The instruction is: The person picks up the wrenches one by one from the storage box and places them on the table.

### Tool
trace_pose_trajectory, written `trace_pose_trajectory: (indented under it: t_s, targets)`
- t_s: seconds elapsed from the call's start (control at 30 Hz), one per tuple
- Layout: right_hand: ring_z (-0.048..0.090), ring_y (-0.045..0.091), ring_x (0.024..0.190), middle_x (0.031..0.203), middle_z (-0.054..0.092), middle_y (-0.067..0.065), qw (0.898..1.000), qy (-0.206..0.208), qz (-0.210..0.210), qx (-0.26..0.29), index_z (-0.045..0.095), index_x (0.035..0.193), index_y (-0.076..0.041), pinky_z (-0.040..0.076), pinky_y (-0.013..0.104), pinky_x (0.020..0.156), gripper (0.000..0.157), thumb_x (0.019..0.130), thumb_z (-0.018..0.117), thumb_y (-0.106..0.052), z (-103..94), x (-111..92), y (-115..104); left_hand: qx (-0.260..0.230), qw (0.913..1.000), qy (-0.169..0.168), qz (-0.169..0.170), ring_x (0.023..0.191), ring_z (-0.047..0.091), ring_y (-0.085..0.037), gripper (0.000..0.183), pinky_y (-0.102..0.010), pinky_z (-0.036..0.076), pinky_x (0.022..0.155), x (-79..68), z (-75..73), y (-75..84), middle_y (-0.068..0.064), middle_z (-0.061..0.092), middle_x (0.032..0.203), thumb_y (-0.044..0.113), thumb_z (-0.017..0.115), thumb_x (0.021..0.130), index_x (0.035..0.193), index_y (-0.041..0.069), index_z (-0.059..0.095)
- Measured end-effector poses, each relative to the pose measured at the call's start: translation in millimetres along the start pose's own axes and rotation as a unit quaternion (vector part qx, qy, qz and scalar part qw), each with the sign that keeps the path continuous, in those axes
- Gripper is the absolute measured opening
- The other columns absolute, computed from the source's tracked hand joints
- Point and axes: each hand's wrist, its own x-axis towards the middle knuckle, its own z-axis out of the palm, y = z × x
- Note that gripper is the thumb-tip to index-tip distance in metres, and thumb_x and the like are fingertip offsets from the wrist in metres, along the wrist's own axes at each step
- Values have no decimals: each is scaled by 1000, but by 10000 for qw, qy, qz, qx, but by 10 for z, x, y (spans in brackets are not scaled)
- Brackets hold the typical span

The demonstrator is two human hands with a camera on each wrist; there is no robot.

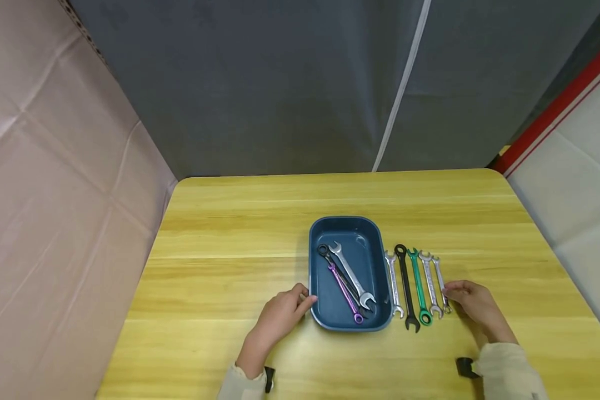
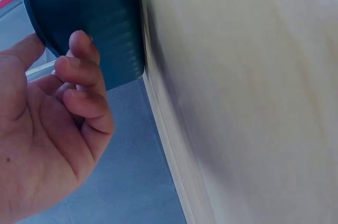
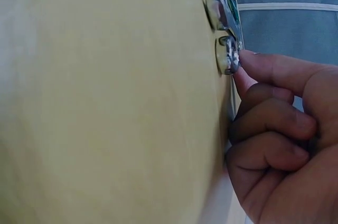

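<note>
A dark blue tray [image 1: 347, 328] holds a silver wrench [image 1: 352, 275], a purple wrench [image 1: 345, 291] and a black wrench [image 1: 323, 250] that lies partly under the other two. My left hand [image 1: 281, 314] grips the tray's left rim, thumb over the edge and fingers against the outer wall [image 2: 119, 39]. To the right of the tray several wrenches lie side by side. At the right end of that row is a small silver wrench [image 1: 438, 272]; my right hand [image 1: 475, 305] pinches it between thumb and forefinger. In the right wrist view the other fingers [image 3: 269, 123] are curled.
Between the tray and the small wrench lie a silver wrench [image 1: 393, 283], a long black wrench [image 1: 406, 289], a green wrench [image 1: 419, 283] and another silver wrench [image 1: 430, 283]. The wooden table [image 1: 230, 222] meets a grey curtain [image 1: 280, 111] at the back.
</note>
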Motion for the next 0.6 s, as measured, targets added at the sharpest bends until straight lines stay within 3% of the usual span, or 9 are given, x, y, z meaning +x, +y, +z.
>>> trace_pose_trajectory:
  t_s: [0.17, 0.4, 0.5, 0.6]
  targets:
    - [52, 1, 83, 105, 67, 8, 10000, 20, 20, 82, 57, 119, 8, 44, 20, 69, 42, 98, 54, -29, -5, 5, -10, -47, 10000, -45, 26, 53, 43, -3, 32, -22, 36, 51, 2, -5, 9, 10, 51, 62, 43, 49, 99, 99, 14, 60]
    - [51, -3, 83, 107, 67, 6, 9999, 118, -28, 75, 58, 120, 6, 45, 19, 70, 45, 99, 53, -33, -59, -44, -28, -36, 9999, -111, 18, 53, 43, -3, 32, -22, 36, 51, 17, -7, 3, 11, 51, 63, 44, 48, 99, 100, 14, 60]
    - [49, -2, 69, 87, 65, -4, 9993, 224, -161, 251, 55, 124, 6, 46, 23, 61, 46, 100, 49, -33, -95, -85, -117, -2, 10000, -98, 18, 53, 43, -3, 31, -22, 36, 51, 18, -7, -6, 11, 51, 62, 43, 49, 99, 99, 14, 60]
    - [41, 3, 53, 66, 51, -12, 9979, 264, -269, 523, 50, 130, 6, 43, 29, 52, 53, 101, 47, -39, -117, -123, -255, -11, 9999, -111, 8, 53, 43, -3, 32, -22, 36, 50, 11, -8, -16, 11, 51, 62, 44, 49, 99, 99, 15, 60]
